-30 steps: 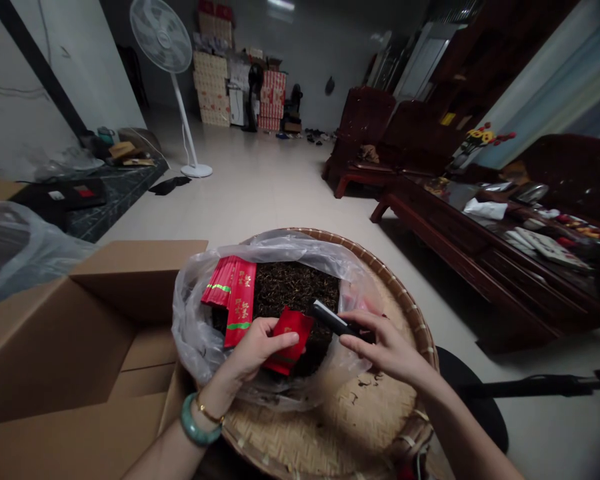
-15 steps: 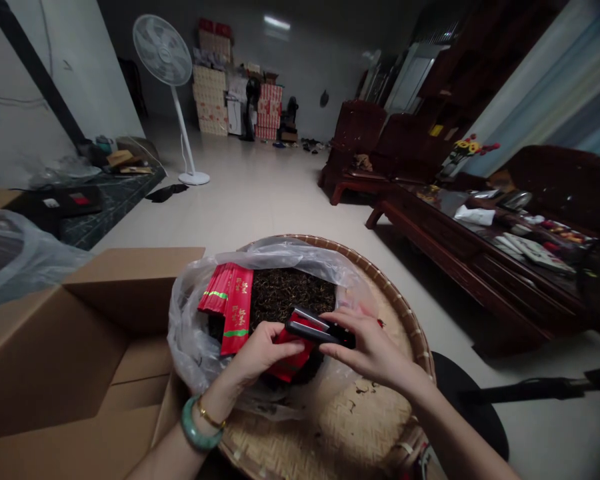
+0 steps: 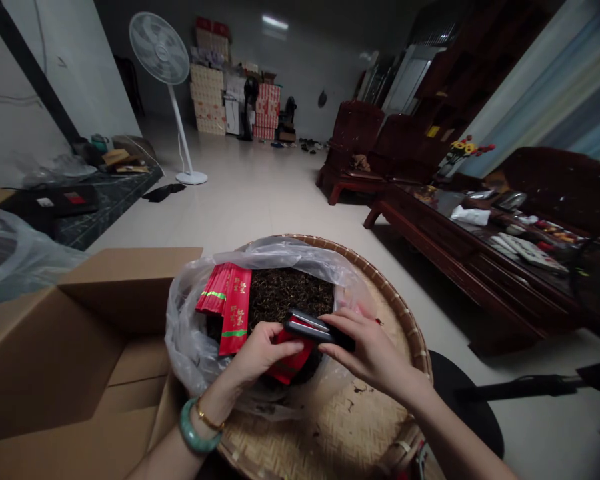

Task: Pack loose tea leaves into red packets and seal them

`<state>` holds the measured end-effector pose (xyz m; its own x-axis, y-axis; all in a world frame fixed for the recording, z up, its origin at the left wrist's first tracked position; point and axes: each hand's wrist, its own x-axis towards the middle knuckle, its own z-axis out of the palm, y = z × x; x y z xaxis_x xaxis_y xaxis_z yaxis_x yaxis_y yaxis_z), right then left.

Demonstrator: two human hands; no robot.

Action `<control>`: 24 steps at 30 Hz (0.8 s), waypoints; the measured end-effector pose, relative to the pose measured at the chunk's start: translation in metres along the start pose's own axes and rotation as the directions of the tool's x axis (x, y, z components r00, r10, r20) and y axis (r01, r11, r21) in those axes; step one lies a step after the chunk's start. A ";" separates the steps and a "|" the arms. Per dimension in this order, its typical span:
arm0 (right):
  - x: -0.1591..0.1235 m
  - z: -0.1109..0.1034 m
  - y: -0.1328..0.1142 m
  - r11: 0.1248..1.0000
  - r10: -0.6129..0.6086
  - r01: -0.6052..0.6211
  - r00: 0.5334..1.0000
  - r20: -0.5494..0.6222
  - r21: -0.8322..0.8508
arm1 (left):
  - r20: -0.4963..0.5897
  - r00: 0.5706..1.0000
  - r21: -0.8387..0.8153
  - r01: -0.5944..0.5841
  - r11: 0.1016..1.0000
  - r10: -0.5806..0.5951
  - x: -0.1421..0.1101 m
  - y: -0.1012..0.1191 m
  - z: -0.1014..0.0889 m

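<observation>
My L hand [image 3: 264, 348], lower ctr of frame, pinching red pkt [image 3: 286, 371], thumb on top. My R hand [image 3: 367, 343], right of ctr, gripping blk clamp-like tool [image 3: 306, 330], end across pkt. Below: dark leaves [image 3: 291, 292], other red pkts [image 3: 236, 313] in clear bag [image 3: 187, 357], on woven tray [image 3: 347, 437].

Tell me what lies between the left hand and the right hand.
In the head view, a black clamp-like tool, held by the right hand, reaches toward the left hand, over the red packet the left hand holds.
</observation>
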<state>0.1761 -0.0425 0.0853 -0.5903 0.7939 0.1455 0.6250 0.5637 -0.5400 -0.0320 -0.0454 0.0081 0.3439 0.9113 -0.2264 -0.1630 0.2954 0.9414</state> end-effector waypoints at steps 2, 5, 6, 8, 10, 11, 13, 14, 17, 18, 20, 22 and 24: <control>-0.001 0.001 -0.001 1.000 0.008 -0.008 1.000 0.001 -0.007 | -0.007 1.000 0.007 -0.016 1.000 0.016 0.000 0.000 0.000; -0.002 0.001 -0.002 1.000 0.005 -0.005 1.000 -0.003 -0.002 | -0.014 1.000 0.017 -0.022 1.000 0.022 0.001 -0.001 0.000; -0.002 0.002 -0.002 1.000 0.002 -0.002 1.000 -0.007 0.000 | -0.018 1.000 0.020 -0.021 1.000 0.021 0.001 -0.001 0.000; -0.002 0.002 -0.003 1.000 0.002 -0.002 1.000 -0.016 0.000 | -0.028 0.999 0.026 -0.016 1.000 0.017 0.000 0.000 0.000; -0.002 0.002 -0.005 1.000 0.008 -0.008 1.000 -0.021 0.000 | -0.038 0.999 0.027 -0.011 1.000 0.012 -0.001 0.002 0.002; -0.002 0.002 -0.006 1.000 0.014 -0.014 1.000 -0.027 0.001 | -0.041 0.999 0.028 -0.006 1.000 0.007 -0.001 0.003 0.002; -0.002 0.002 -0.007 0.999 0.032 -0.032 0.999 -0.032 0.015 | -0.044 0.999 0.031 0.002 1.000 -0.001 -0.003 0.006 0.003; -0.001 0.002 -0.007 0.999 0.042 -0.041 0.999 -0.032 0.029 | -0.042 0.999 0.033 0.007 0.999 -0.005 -0.003 0.007 0.004; 0.002 0.003 -0.003 0.991 0.079 -0.077 0.997 -0.013 0.110 | -0.029 0.999 0.043 0.021 0.999 -0.020 -0.003 0.008 0.004; 0.003 0.002 -0.001 0.985 0.098 -0.095 0.995 -0.010 0.144 | -0.026 0.999 0.044 0.029 0.999 -0.027 -0.003 0.008 0.004; 0.005 0.000 0.006 0.967 0.150 -0.143 0.988 -0.020 0.211 | -0.023 0.999 0.034 0.045 0.998 -0.044 -0.002 0.007 0.003; 0.006 -0.003 0.013 0.944 0.219 -0.204 0.975 -0.030 0.261 | -0.027 0.997 -0.002 0.070 0.998 -0.070 -0.002 0.005 0.003; 0.005 -0.006 0.019 0.925 0.274 -0.254 0.961 -0.031 0.281 | -0.042 0.995 -0.056 0.088 0.995 -0.090 -0.001 0.005 0.003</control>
<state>0.1878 -0.0269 0.0808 -0.3806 0.9246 0.0179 0.5847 0.2556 -0.7699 -0.0302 -0.0455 0.0138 0.3180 0.8922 -0.3208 -0.1839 0.3900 0.9023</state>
